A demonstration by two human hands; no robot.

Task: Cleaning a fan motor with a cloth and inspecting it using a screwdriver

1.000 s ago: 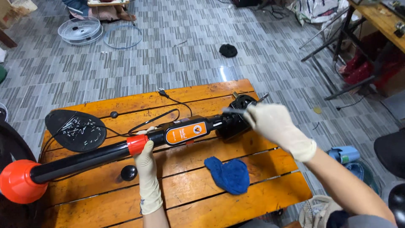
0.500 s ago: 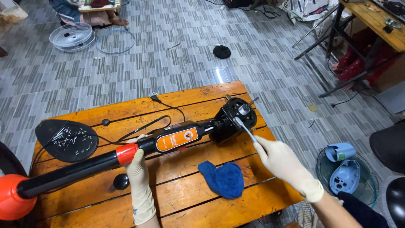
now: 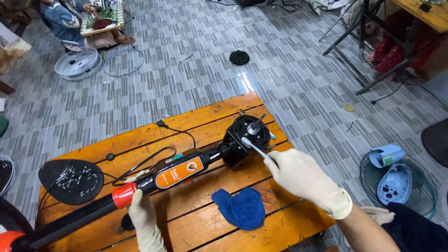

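The fan (image 3: pixel 140 186) is lying across the bench (image 3: pixel 280 233), its long axis running from the lower left of the frame up toward the centre. The left hand (image 3: pixel 142 214) is gripping the pole near the red collar (image 3: pixel 122 195), fingers closed around it, in the lower left.

The motor (image 3: pixel 245 139) is sitting at the upper right end of that axis, its shaft (image 3: pixel 255 124) pointing up and away toward the top of the frame. The right hand (image 3: pixel 303 177) is lying just below and to the right of the motor, closed around a brush (image 3: pixel 254 148). The brush is slanting up and left from the fist, so its head is touching the motor's face just beside the shaft. Of the 2 hands, the right is much the nearer to the motor; the left is well apart, down the pole.

A blue cloth (image 3: pixel 241 207) is lying on the bench between the 2 hands, below the orange housing (image 3: pixel 179 172). A black tray (image 3: pixel 70 181) holding small screws is sitting at the left edge. On the floor at the lower right, a pale blue cover (image 3: pixel 394 184) is resting on a fan grille (image 3: pixel 427 196).
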